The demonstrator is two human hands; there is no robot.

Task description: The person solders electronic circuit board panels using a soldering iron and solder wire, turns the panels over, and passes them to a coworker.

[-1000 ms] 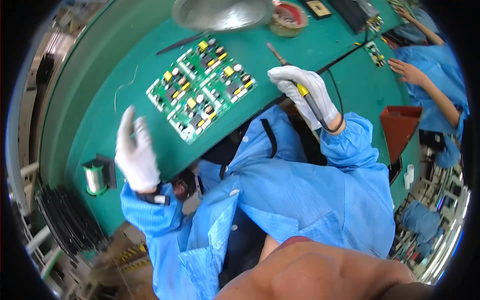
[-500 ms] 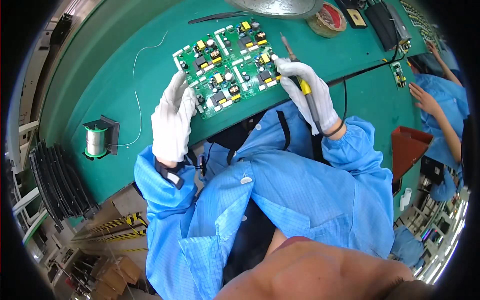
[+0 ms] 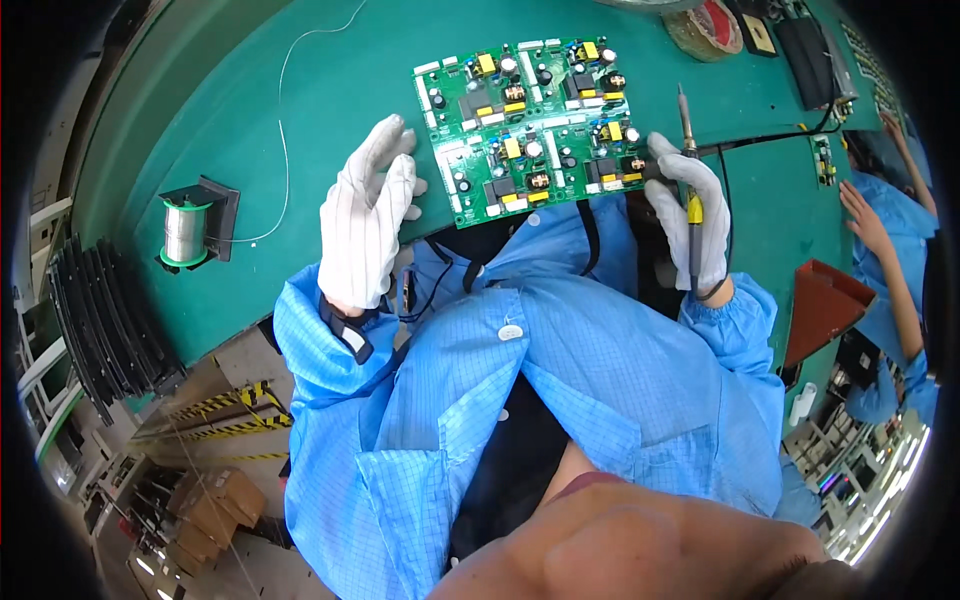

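Note:
A green panel of circuit boards [image 3: 545, 124], with white connectors and yellow and black parts, lies on the green bench at its front edge. My left hand [image 3: 362, 215], in a white glove, is just left of the panel with its fingers apart, holding nothing. A soldering iron [image 3: 694, 205] with a yellow and dark handle is in my gloved right hand [image 3: 712, 215], its tip pointing away from me. The right fingertips are at the panel's right edge; whether they touch it I cannot tell.
Left on the bench stands a solder wire spool [image 3: 184, 234] in a black holder, its wire curving away. A round container [image 3: 703, 32] and a black stand with a yellow pad [image 3: 758, 36] are at the far right. A red-brown bin [image 3: 826, 308] and another person's hand [image 3: 862, 213] are rightward.
The circuit board panel has shifted right along the bench. My left hand has come away from its left edge and opened; my right hand has moved right with the soldering iron.

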